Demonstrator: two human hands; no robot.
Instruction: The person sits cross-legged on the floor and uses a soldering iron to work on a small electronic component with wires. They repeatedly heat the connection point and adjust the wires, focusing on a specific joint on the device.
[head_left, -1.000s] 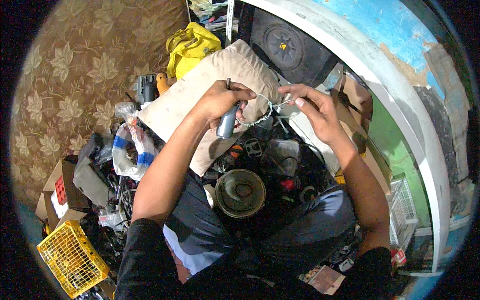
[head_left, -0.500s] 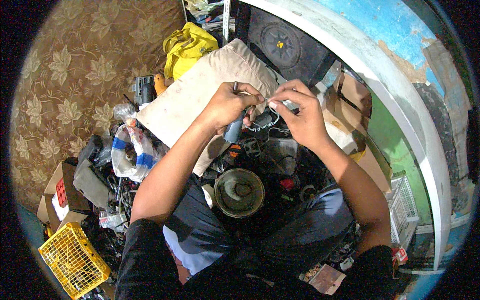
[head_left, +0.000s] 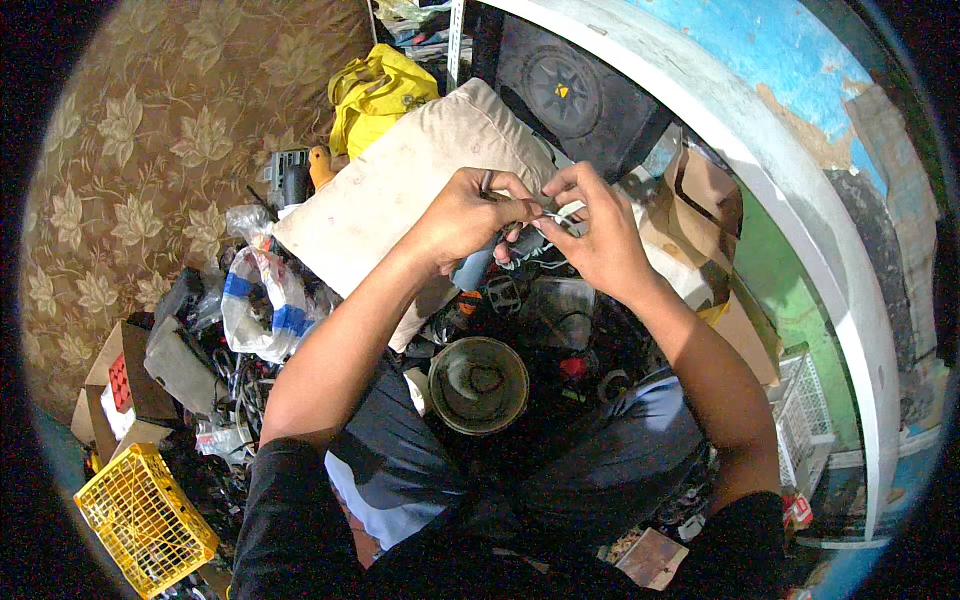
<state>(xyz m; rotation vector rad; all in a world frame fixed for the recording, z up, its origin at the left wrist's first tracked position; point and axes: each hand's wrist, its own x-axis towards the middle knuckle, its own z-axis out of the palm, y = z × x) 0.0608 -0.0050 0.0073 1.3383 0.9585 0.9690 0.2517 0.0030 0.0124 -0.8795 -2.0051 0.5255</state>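
Note:
My left hand [head_left: 462,215] is closed, with a blue-grey cylinder [head_left: 473,271] sticking out below its palm. A short dark rod [head_left: 486,182] shows between its upper fingers; whether it belongs to the cylinder I cannot tell. Thumb and forefinger of that hand meet my right hand [head_left: 605,235], which pinches a thin pale wire [head_left: 551,213]. Fingers hide most of the wire between the two hands. Below them hangs a loop of light twisted cord [head_left: 522,263]. Both hands are raised over the edge of a cream cushion [head_left: 390,190].
Between my knees stands a round metal bowl [head_left: 523,388]. Dark clutter surrounds it. A yellow crate [head_left: 150,520] and an open cardboard box [head_left: 150,385] are at the left, a yellow bag [head_left: 375,95] and a speaker [head_left: 565,90] at the back. Cardboard [head_left: 690,215] leans at the right.
My right hand has tilted and come closer to the left fingertips. The left hand has turned slightly, and the cord loop below sits less in view.

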